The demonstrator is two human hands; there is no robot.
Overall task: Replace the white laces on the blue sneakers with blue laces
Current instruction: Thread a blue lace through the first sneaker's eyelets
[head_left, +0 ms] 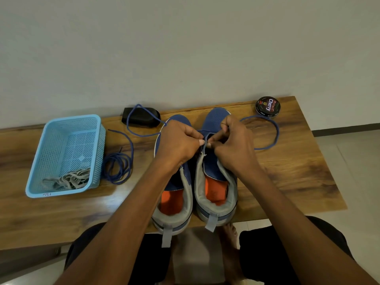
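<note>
here both hands, left hand (177,140) and right hand (234,140), pinch the blue lace (275,138); tin (268,106) reads "cherry".

Wooden table (287,171) spans mid-frame against a pale wall (185,48). Light blue perforated basket (96,149) at left. Black oblong object (141,117), identity unclear, upper centre. Round black "Cherry" polish tin (268,106) at upper right table corner.

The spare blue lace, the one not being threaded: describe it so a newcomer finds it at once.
Start at the light blue basket on the left of the wooden bench. Just right of it, the spare blue lace lies in a loose coil, touched by neither hand, unlike the lace looped around the sneakers.
</note>
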